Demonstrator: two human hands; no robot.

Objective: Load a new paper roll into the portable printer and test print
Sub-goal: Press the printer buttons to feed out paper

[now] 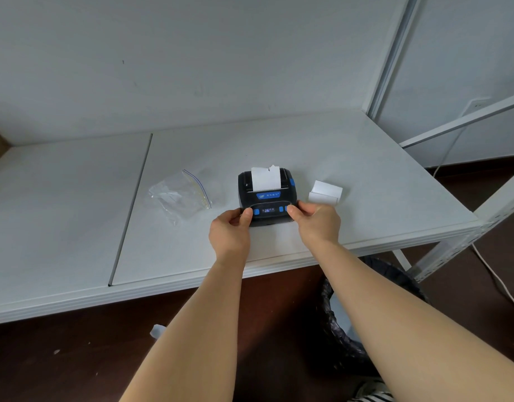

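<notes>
- Nearest the camera, two bare forearms reach up from the lower edge of the view toward the front edge of the white desk (337, 146).
- Below the desk, on the dark floor, a bin lined with a black bag (345, 338) stands under the right forearm; a small white scrap (156, 331) lies on the floor near the left forearm.
- The left hand (230, 230) grips the near left corner of the portable printer (268, 198), its thumb curled onto the top face just beside a blue button, the fingers wrapped round the side.
- The right hand (318, 223) grips the near right corner the same way, its thumb pressed on the blue buttons at the right of the small lit display.
- The printer is black with blue trim and sits flat on the desk, near the front edge and right of the seam that splits the desktop.
- A strip of white paper (266, 178) stands up out of the slot at the printer's far side; its top edge is ragged.
- A white paper roll (325, 193), with a loose flap, lies on the desk just right of the printer, beyond the right hand's knuckles.
- A clear zip bag (181, 195) with a blue and red seal line lies crumpled on the desk to the printer's left, apart from it.
- A white cable (493, 274) runs across the floor past the desk's right front leg.
</notes>
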